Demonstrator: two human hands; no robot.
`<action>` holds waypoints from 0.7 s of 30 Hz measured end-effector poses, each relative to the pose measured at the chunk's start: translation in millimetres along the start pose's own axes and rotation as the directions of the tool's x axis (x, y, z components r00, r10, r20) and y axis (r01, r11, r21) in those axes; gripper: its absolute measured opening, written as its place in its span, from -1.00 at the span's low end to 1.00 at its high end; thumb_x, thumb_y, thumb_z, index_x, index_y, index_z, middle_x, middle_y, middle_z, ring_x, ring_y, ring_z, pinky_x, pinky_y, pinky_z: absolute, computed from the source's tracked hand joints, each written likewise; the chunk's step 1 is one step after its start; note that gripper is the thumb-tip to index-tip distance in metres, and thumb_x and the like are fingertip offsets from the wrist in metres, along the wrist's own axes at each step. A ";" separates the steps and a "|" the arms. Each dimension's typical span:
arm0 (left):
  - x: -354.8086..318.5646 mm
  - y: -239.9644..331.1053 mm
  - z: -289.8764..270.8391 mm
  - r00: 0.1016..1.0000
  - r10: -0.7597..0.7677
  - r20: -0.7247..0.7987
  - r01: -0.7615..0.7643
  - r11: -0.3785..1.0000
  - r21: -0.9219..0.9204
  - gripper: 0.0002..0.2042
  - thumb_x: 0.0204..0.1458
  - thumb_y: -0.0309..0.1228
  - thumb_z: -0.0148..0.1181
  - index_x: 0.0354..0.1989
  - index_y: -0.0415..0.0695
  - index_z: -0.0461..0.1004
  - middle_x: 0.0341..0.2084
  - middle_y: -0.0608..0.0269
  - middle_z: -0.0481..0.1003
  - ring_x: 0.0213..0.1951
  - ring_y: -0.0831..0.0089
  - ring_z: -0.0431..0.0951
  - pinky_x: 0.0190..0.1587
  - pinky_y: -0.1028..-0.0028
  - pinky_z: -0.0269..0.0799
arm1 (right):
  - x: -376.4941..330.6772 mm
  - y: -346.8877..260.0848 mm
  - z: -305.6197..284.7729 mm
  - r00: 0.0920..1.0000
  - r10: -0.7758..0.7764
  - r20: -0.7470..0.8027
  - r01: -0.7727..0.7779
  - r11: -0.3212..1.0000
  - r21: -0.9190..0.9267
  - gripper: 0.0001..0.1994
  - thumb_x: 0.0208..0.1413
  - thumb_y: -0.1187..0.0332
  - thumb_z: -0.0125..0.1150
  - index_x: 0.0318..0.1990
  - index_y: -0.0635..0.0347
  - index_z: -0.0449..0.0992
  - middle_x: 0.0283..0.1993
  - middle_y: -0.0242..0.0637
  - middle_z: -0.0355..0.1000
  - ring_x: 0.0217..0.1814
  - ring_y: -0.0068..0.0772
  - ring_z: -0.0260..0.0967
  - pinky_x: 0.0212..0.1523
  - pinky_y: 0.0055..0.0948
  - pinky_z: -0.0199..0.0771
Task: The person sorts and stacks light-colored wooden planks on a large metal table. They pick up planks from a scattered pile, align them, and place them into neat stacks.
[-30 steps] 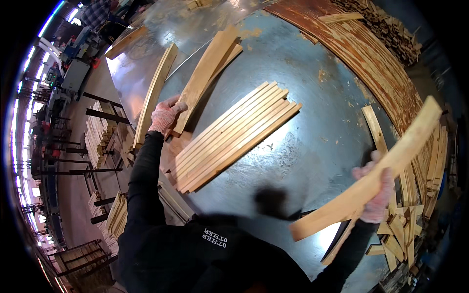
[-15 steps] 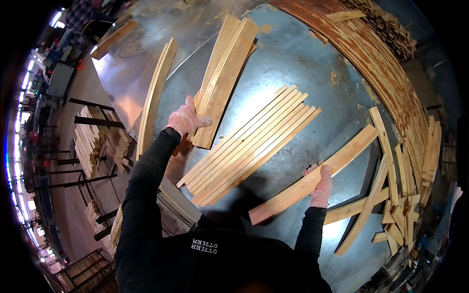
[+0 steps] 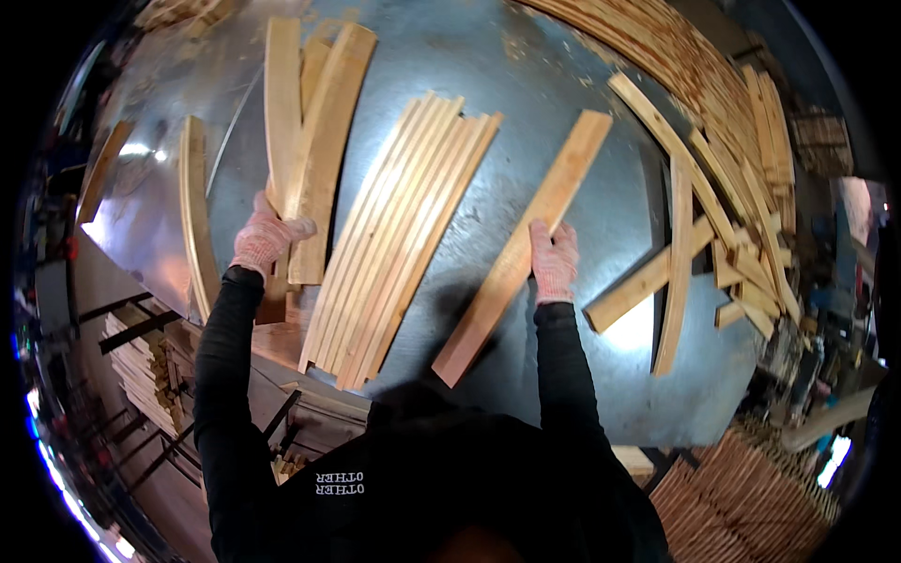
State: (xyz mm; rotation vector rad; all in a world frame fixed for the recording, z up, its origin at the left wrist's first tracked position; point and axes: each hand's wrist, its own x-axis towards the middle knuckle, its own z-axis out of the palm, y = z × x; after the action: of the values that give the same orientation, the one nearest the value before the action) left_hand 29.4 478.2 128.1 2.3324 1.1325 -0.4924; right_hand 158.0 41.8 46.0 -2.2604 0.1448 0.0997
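Hidden: left hand (image 3: 267, 239) is covering the lower ends of two slats (image 3: 314, 150), gripping them.
Plank (image 3: 526, 244): lying on the table (image 3: 563, 56), running near-left to far-right.
Right hand (image 3: 554, 258): pressing on the plank's edge.

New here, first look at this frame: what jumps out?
The row of thin wooden slats laid side by side mid-table on the grey metal table. The gloved right hand presses a single wooden board lying diagonally just right of them; the gloved left hand grips stacked boards on the left. Loose slats pile along the right rim.
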 end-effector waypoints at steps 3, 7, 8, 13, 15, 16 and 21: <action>-1.0 34.5 -15.1 0.986 0.015 -0.167 0.021 0.978 0.207 -0.07 -0.13 -0.06 0.50 0.31 -0.16 0.03 -0.01 -0.14 0.51 0.08 0.00 0.56 0.10 0.14 0.46 | 6.3 25.2 0.5 1.000 -0.007 0.008 0.007 0.999 0.043 -0.53 0.16 0.03 0.28 -0.03 0.33 0.62 0.18 0.03 0.43 0.21 0.02 0.38 0.24 -0.19 0.35; 19.1 53.1 -26.4 0.931 0.051 -0.361 0.135 0.872 0.471 -0.09 -0.10 -0.03 0.46 0.31 -0.08 0.00 0.04 -0.12 0.48 0.10 -0.01 0.54 0.09 -0.07 0.40 | -0.5 22.3 -5.8 0.997 -0.067 0.042 0.069 0.997 -0.043 -0.46 0.15 -0.01 0.30 0.03 0.35 0.59 0.18 0.03 0.44 0.22 0.05 0.38 0.25 -0.19 0.35; 25.7 47.0 -30.7 0.941 0.036 -0.336 0.135 0.871 0.472 -0.10 -0.09 -0.03 0.45 0.31 -0.07 -0.02 0.05 -0.14 0.47 0.12 0.01 0.53 0.11 -0.09 0.39 | -2.5 17.9 -2.3 0.998 -0.058 0.040 0.060 0.997 -0.053 -0.45 0.15 -0.01 0.30 0.03 0.35 0.59 0.19 0.04 0.43 0.23 0.05 0.37 0.26 -0.19 0.34; 31.0 24.7 -9.2 0.959 0.031 -0.281 0.098 0.896 0.433 -0.10 -0.03 -0.04 0.39 0.35 -0.07 -0.10 0.06 -0.24 0.43 0.10 -0.12 0.52 0.11 0.01 0.47 | -10.3 -0.8 -7.1 0.994 0.065 0.083 -0.063 0.998 -0.030 -0.48 0.15 -0.03 0.28 -0.12 0.38 0.60 0.00 0.06 0.54 0.00 0.05 0.49 0.06 -0.15 0.46; 36.5 20.7 -7.6 0.960 0.007 -0.278 0.104 0.917 0.384 -0.13 -0.01 -0.08 0.34 0.37 -0.04 -0.10 0.09 -0.30 0.39 0.10 -0.17 0.50 0.13 0.04 0.47 | 2.5 3.4 -9.8 0.968 0.201 0.150 -0.222 0.965 0.138 -0.56 0.26 0.01 0.20 -0.12 0.32 0.58 -0.20 -0.12 0.57 -0.14 -0.17 0.53 -0.08 -0.20 0.49; 39.5 14.1 -7.9 0.950 0.058 -0.308 0.067 0.922 0.382 -0.11 -0.02 -0.09 0.35 0.39 -0.02 -0.10 0.10 -0.28 0.39 0.12 -0.15 0.49 0.15 0.04 0.45 | 21.0 21.1 -7.6 0.977 0.169 0.131 -0.202 0.929 0.310 -0.57 0.30 0.03 0.17 -0.08 0.32 0.58 -0.20 -0.22 0.58 -0.18 -0.20 0.52 -0.13 -0.22 0.51; 72.1 31.2 -25.1 0.957 0.022 -0.289 0.091 0.923 0.373 -0.02 -0.07 -0.09 0.38 0.47 0.03 -0.13 0.15 -0.19 0.39 0.18 -0.07 0.47 0.18 0.01 0.42 | 109.0 -85.5 -50.6 0.863 -0.208 0.461 -0.359 0.391 0.848 -0.41 0.37 -0.08 0.04 0.23 0.31 0.40 -0.29 -0.44 0.50 -0.34 -0.57 0.43 -0.34 -0.54 0.48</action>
State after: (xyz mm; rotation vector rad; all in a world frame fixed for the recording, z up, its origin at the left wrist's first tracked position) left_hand 99.5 520.9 119.8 2.8010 1.3084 -0.4255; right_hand 279.0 49.5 130.1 -0.9928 0.0040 0.5327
